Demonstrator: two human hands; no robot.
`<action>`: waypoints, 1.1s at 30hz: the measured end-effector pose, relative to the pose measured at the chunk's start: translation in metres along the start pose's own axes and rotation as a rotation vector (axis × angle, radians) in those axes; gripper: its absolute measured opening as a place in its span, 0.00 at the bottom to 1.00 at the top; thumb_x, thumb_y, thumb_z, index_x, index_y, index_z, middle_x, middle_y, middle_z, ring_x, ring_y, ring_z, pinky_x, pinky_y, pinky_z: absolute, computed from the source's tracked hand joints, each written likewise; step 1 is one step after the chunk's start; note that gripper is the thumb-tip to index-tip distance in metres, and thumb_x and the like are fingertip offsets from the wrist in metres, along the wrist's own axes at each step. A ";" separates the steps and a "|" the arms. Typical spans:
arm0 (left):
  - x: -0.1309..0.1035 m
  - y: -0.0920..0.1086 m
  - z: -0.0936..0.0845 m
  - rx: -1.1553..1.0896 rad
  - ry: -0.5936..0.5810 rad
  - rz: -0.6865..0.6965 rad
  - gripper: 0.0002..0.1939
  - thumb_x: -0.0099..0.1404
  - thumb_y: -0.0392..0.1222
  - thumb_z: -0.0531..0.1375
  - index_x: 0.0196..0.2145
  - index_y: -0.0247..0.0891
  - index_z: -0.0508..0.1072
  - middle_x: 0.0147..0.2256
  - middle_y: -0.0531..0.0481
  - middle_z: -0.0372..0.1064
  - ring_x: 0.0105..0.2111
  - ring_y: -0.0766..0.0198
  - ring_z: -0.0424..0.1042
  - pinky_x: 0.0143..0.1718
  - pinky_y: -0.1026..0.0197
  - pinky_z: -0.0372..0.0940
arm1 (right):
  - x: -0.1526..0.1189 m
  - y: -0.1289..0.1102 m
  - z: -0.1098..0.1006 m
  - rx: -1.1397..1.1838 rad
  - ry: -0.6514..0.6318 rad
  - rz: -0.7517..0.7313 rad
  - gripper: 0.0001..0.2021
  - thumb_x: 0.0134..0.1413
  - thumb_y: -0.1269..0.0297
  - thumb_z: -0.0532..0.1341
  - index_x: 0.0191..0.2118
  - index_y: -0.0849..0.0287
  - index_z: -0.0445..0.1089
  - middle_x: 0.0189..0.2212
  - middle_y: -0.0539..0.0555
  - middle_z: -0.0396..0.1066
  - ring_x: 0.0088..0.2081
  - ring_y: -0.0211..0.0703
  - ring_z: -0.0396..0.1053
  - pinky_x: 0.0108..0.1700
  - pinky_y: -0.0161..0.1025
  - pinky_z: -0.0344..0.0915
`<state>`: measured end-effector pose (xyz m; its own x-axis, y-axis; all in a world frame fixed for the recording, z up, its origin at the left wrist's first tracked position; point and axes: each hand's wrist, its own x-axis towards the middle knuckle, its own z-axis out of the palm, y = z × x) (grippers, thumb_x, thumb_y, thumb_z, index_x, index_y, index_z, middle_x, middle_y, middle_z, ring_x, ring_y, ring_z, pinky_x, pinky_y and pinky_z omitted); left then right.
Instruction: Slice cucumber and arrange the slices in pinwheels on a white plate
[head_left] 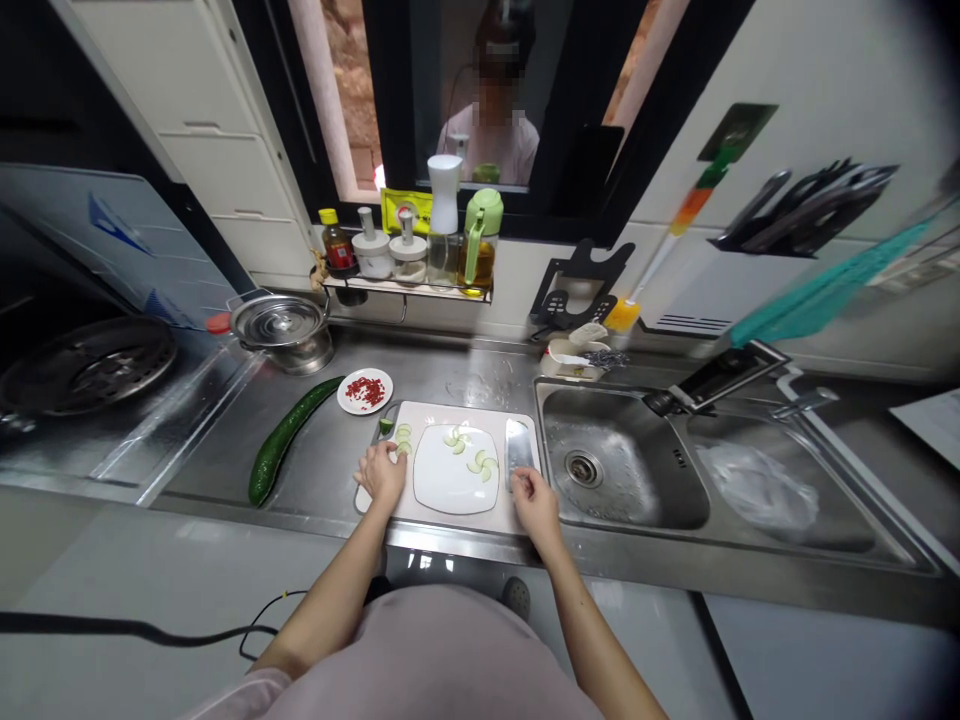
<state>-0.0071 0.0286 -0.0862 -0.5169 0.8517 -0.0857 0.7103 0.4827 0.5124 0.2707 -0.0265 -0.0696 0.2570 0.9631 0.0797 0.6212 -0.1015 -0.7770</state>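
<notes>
My left hand rests on the left side of the cutting board, its fingers bent and somewhat apart. Its fingertips are at a short row of pale green cucumber slices. A dark green cucumber end lies just beyond them. On the board sits a white plate with slices fanned into two pinwheels. At the board's right side lies a broad-bladed knife. My right hand is closed at the knife's near end, fingertips pinched together; what they hold, if anything, is hidden.
A whole cucumber and a small plate of chopped red bits lie to the left. A steel pot stands behind. Seasoning jars line a shelf. The sink adjoins the board's right side.
</notes>
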 end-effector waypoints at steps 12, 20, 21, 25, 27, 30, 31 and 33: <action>0.000 0.003 -0.008 -0.408 0.016 0.014 0.10 0.57 0.48 0.61 0.34 0.41 0.74 0.31 0.49 0.74 0.36 0.57 0.71 0.48 0.49 0.57 | 0.001 -0.009 -0.002 0.048 -0.016 0.012 0.18 0.51 0.50 0.54 0.34 0.59 0.71 0.21 0.50 0.67 0.25 0.43 0.64 0.30 0.37 0.60; -0.006 0.028 -0.025 -1.001 -0.271 0.026 0.20 0.45 0.51 0.67 0.32 0.34 0.73 0.30 0.47 0.73 0.31 0.63 0.71 0.38 0.59 0.65 | 0.015 -0.051 -0.002 0.164 -0.028 -0.001 0.17 0.51 0.51 0.56 0.36 0.59 0.71 0.23 0.51 0.67 0.26 0.41 0.64 0.32 0.36 0.61; -0.008 0.032 -0.029 -1.021 -0.293 0.031 0.19 0.45 0.50 0.67 0.32 0.35 0.74 0.31 0.47 0.73 0.32 0.63 0.71 0.38 0.59 0.65 | 0.017 -0.058 -0.002 0.175 -0.034 -0.018 0.17 0.51 0.51 0.56 0.36 0.59 0.71 0.23 0.50 0.67 0.26 0.41 0.64 0.32 0.36 0.61; -0.017 0.047 -0.048 -1.035 -0.392 0.040 0.17 0.45 0.47 0.68 0.32 0.35 0.75 0.33 0.46 0.75 0.34 0.62 0.72 0.39 0.59 0.65 | 0.023 -0.084 -0.001 0.216 -0.068 -0.083 0.15 0.52 0.52 0.56 0.37 0.58 0.72 0.23 0.49 0.66 0.26 0.39 0.63 0.31 0.35 0.60; -0.022 0.056 -0.057 -1.020 -0.427 0.020 0.16 0.45 0.46 0.67 0.32 0.36 0.75 0.33 0.46 0.75 0.34 0.61 0.73 0.38 0.60 0.65 | 0.025 -0.095 0.000 0.236 -0.098 -0.115 0.15 0.53 0.52 0.57 0.37 0.57 0.72 0.23 0.49 0.66 0.26 0.39 0.63 0.30 0.35 0.60; -0.030 0.068 -0.069 -1.010 -0.468 -0.022 0.15 0.45 0.45 0.67 0.31 0.36 0.75 0.31 0.47 0.75 0.33 0.61 0.73 0.35 0.61 0.63 | 0.027 -0.108 0.003 0.267 -0.141 -0.155 0.14 0.53 0.53 0.58 0.38 0.57 0.72 0.24 0.49 0.67 0.26 0.38 0.63 0.30 0.34 0.61; -0.033 0.071 -0.073 -1.016 -0.483 -0.026 0.15 0.45 0.45 0.67 0.31 0.36 0.75 0.30 0.48 0.75 0.33 0.61 0.73 0.34 0.61 0.63 | 0.027 -0.112 0.004 0.279 -0.154 -0.166 0.14 0.53 0.54 0.58 0.38 0.56 0.73 0.25 0.49 0.68 0.26 0.38 0.63 0.31 0.34 0.61; -0.038 0.076 -0.078 -1.033 -0.509 -0.016 0.15 0.44 0.44 0.67 0.31 0.36 0.76 0.29 0.48 0.75 0.32 0.61 0.72 0.33 0.62 0.62 | 0.027 -0.117 0.008 0.317 -0.182 -0.184 0.13 0.52 0.54 0.59 0.39 0.56 0.73 0.27 0.50 0.70 0.28 0.38 0.64 0.32 0.35 0.62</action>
<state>0.0295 0.0176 0.0224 -0.1028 0.9440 -0.3136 -0.1463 0.2975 0.9435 0.1992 0.0135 0.0190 0.0096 0.9893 0.1458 0.3780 0.1314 -0.9164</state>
